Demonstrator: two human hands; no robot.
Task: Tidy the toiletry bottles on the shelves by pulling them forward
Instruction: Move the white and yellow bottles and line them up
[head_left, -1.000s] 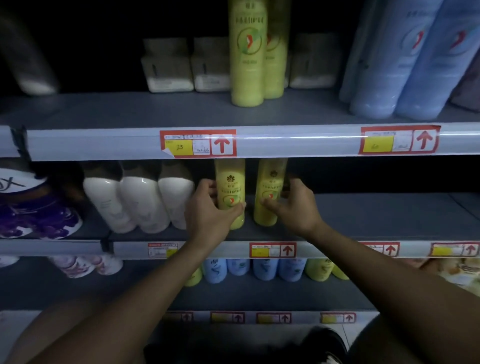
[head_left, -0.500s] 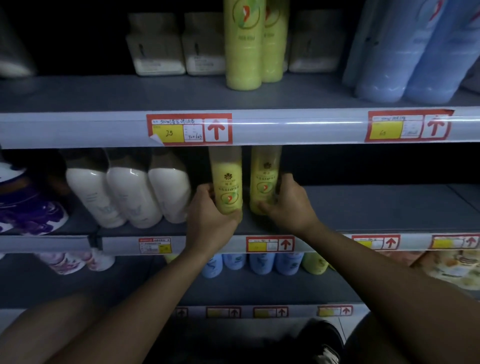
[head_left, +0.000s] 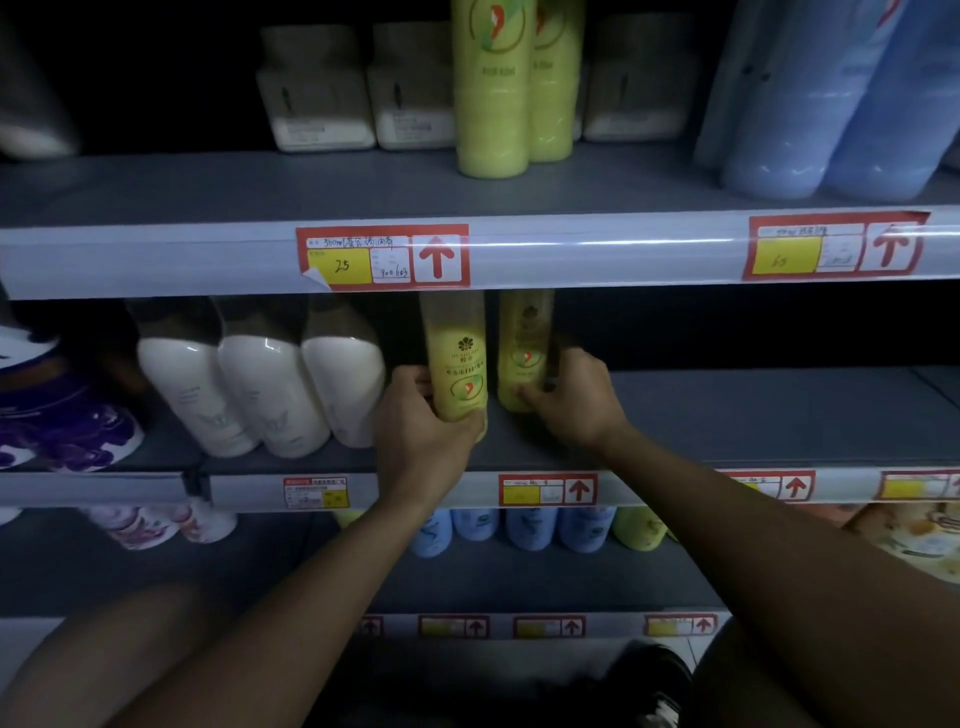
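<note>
Head view: at frame centre, on the middle shelf (head_left: 727, 415), I see my left hand (head_left: 421, 426) wrapped around the left yellow bottle (head_left: 457, 364). My right hand (head_left: 576, 400) grips the right yellow bottle (head_left: 524, 348) just beside it. White bottles (head_left: 265, 395) stand left of them.

a shop, prob a supermarket toiletries aisle. grey metal shelves (head_left: 727, 415) stacked in tiers, each w/ a clear front rail holding red-and-yellow price tags (head_left: 383, 256) w/ handwritten nos. & up arrows. same products lined up in multiples: white bottles (head_left: 270, 395), yellow-green bottles (head_left: 457, 374), pale blue bottles (head_left: 530, 527) on the tier below, big blue ones (head_left: 831, 104) up top. dim lighting, deep shelves dark at the back.
</note>
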